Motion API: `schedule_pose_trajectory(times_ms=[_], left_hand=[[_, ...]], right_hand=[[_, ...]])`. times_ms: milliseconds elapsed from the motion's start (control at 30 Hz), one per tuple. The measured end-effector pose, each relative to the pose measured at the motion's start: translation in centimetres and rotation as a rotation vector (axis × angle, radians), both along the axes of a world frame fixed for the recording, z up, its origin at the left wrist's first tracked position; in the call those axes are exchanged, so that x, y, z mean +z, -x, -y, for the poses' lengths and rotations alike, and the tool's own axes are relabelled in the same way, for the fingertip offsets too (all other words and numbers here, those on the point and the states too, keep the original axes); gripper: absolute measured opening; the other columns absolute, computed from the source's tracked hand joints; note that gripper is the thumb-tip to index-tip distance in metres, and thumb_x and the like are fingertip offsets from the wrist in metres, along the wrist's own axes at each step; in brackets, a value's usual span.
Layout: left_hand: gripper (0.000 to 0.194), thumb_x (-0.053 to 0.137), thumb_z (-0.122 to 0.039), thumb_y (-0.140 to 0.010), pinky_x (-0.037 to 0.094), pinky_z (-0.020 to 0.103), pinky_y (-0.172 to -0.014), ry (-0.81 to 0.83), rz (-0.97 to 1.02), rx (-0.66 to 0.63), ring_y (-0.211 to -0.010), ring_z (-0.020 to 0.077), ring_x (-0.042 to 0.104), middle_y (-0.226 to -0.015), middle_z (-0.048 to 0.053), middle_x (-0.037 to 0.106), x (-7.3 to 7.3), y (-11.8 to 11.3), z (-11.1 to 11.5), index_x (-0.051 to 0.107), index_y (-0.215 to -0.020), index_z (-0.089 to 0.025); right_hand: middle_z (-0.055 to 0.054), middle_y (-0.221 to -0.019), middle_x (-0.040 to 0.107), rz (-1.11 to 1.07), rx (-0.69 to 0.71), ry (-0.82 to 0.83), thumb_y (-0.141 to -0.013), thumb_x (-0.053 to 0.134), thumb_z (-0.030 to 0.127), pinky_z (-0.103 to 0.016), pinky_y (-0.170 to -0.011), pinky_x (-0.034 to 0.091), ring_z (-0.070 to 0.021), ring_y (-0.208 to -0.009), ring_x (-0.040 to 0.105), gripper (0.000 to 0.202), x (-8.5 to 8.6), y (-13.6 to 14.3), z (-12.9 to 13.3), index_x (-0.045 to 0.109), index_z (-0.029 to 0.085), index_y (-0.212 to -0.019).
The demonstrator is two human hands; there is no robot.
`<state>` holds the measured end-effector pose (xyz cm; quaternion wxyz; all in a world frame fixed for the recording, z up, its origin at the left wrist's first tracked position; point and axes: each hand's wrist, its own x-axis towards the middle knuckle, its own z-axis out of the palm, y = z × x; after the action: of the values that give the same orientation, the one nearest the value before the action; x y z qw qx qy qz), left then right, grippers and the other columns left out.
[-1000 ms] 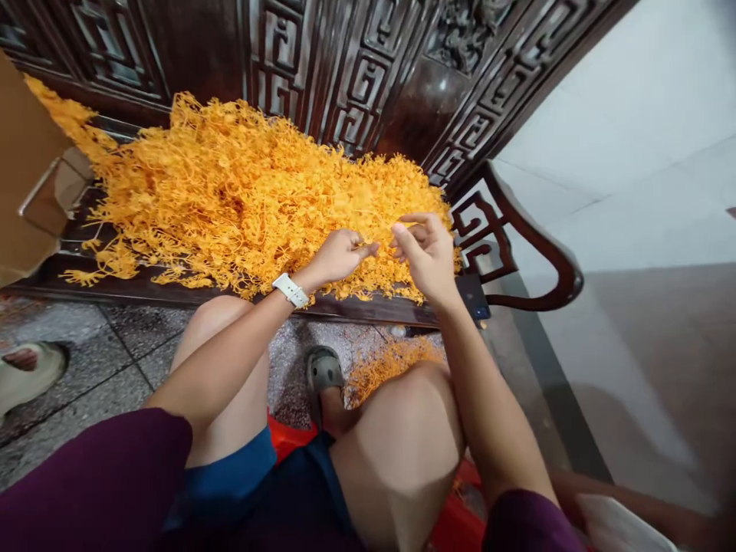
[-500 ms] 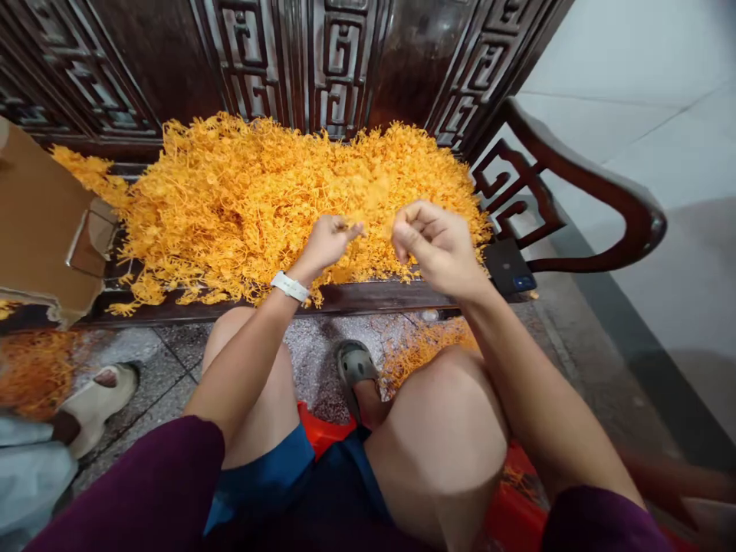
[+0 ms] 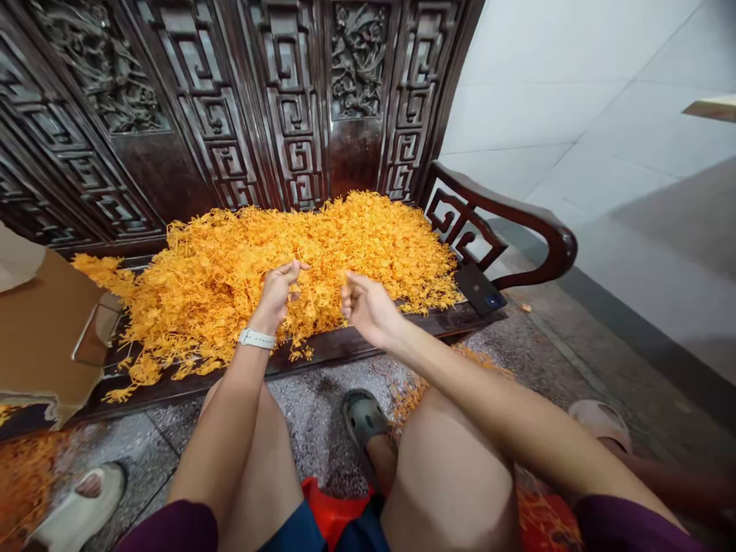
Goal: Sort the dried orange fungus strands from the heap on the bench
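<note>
A wide heap of yellow-orange stringy plastic pieces (image 3: pixel 230 268) covers the seat of a dark carved wooden bench (image 3: pixel 322 346). Over the front of the heap, my left hand (image 3: pixel 279 293), with a pale watch on its wrist, has thumb and fingertips pinched together; whatever may be between them is too small to make out. To its right, my right hand (image 3: pixel 365 305) is curled, its thumb and index finger pressed together near a small yellowish bit that I cannot make out clearly. A gap separates the two hands.
An open cardboard box (image 3: pixel 51 330) stands at the left. A dark phone (image 3: pixel 478 290) lies by the bench's right armrest (image 3: pixel 534 222). Orange stringy pieces (image 3: pixel 26 475) lie on the floor at lower left. Other people's shoes (image 3: pixel 80 506) show at both sides.
The view has tilted up and shifted right, showing more of the bench back and wall. Both hands stay over the heap's front; the blurred yellow piece near them no longer shows clearly.
</note>
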<state>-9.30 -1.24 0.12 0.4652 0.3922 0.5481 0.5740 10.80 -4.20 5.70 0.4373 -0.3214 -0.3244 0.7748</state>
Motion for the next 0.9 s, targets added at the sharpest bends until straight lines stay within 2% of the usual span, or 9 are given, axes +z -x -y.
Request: schedule_pose_trajectory(times_ms=[100,200,367,433,467,567,633,733,900], left_hand=[[0.042,0.079,-0.057,-0.077,0.028,0.021,-0.047,0.0,0.033,-0.044,-0.061,0.0097,0.032,-0.072,-0.001,0.042,0.0,-0.6,0.2,0.075,-0.086,-0.016],[0.044,0.077,-0.06,-0.078,0.024,0.022,-0.048,0.013,0.005,-0.074,-0.057,0.0095,0.028,-0.065,-0.004,0.035,0.0,-1.0,0.2,0.075,-0.086,-0.017],[0.046,0.078,-0.064,-0.077,0.023,0.022,-0.05,0.013,-0.057,-0.069,-0.058,0.0103,0.027,-0.064,-0.004,0.033,-0.1,-1.3,0.4,0.075,-0.084,-0.018],[0.046,0.077,-0.064,-0.077,0.023,0.023,-0.05,0.013,-0.069,-0.081,-0.058,0.0108,0.028,-0.064,-0.004,0.032,-0.1,-1.3,0.4,0.076,-0.084,-0.018],[0.046,0.077,-0.064,-0.078,0.024,0.023,-0.05,0.014,-0.077,-0.086,-0.059,0.011,0.029,-0.064,-0.004,0.033,-0.1,-1.3,0.5,0.076,-0.084,-0.018],[0.046,0.076,-0.064,-0.079,0.024,0.023,-0.05,0.017,-0.105,-0.098,-0.059,0.0114,0.031,-0.065,-0.002,0.037,-0.2,-1.3,0.5,0.077,-0.085,-0.019],[0.045,0.074,-0.063,-0.08,0.025,0.023,-0.05,0.016,-0.125,-0.104,-0.058,0.0116,0.033,-0.064,-0.002,0.043,-0.4,-1.4,0.4,0.078,-0.085,-0.019],[0.037,0.071,-0.055,-0.084,0.031,0.025,-0.054,-0.052,-0.216,-0.113,-0.06,0.0137,0.042,-0.065,0.0,0.054,-0.8,-1.9,0.2,0.078,-0.08,-0.019],[0.04,0.06,-0.047,-0.093,0.033,0.027,-0.06,-0.207,-0.54,-0.145,-0.063,0.0166,0.053,-0.062,0.001,0.06,-1.2,-3.7,0.7,0.072,-0.069,-0.017]], right_hand=[[0.006,-0.062,0.052,0.082,-0.053,0.057,-0.074,0.083,0.032,-0.023,-0.05,0.03,-0.0087,-0.053,0.039,0.033,-0.8,0.0,-0.1,0.052,0.022,-0.079],[0.004,-0.069,0.059,0.184,0.088,-0.185,-0.075,0.078,0.026,-0.024,-0.055,0.034,-0.009,-0.058,0.046,0.021,-0.2,-0.4,1.2,0.058,0.02,-0.077],[0.001,-0.077,0.068,0.34,0.892,-0.574,-0.075,0.079,0.019,-0.027,-0.066,0.044,-0.0114,-0.068,0.058,0.015,1.0,-2.7,1.6,0.064,0.018,-0.078],[-0.001,-0.079,0.071,0.276,1.019,-0.533,-0.074,0.083,0.024,-0.027,-0.065,0.047,-0.0128,-0.067,0.06,0.02,0.9,-3.6,0.5,0.066,0.019,-0.083],[-0.002,-0.081,0.072,0.224,0.892,-0.474,-0.074,0.084,0.027,-0.027,-0.064,0.048,-0.0134,-0.068,0.06,0.023,0.7,-3.9,-0.3,0.064,0.02,-0.083],[-0.004,-0.084,0.071,0.084,0.092,-0.148,-0.081,0.076,0.039,-0.027,-0.062,0.049,-0.0148,-0.071,0.061,0.03,-0.6,-4.1,-2.6,0.052,0.023,-0.082],[-0.004,-0.079,0.068,0.113,-0.166,0.061,-0.086,0.067,0.04,-0.025,-0.058,0.046,-0.0144,-0.066,0.058,0.026,-1.5,-3.8,-3.5,0.048,0.023,-0.084],[0.001,-0.072,0.062,0.194,-0.106,0.132,-0.083,0.069,0.031,-0.023,-0.051,0.037,-0.0108,-0.054,0.048,0.019,-2.1,-3.1,-3.0,0.054,0.021,-0.088],[0.005,-0.069,0.057,0.368,0.07,-0.323,-0.082,0.075,0.035,-0.025,-0.052,0.031,-0.0098,-0.052,0.044,0.025,-1.2,-2.3,-1.5,0.059,0.022,-0.096]])
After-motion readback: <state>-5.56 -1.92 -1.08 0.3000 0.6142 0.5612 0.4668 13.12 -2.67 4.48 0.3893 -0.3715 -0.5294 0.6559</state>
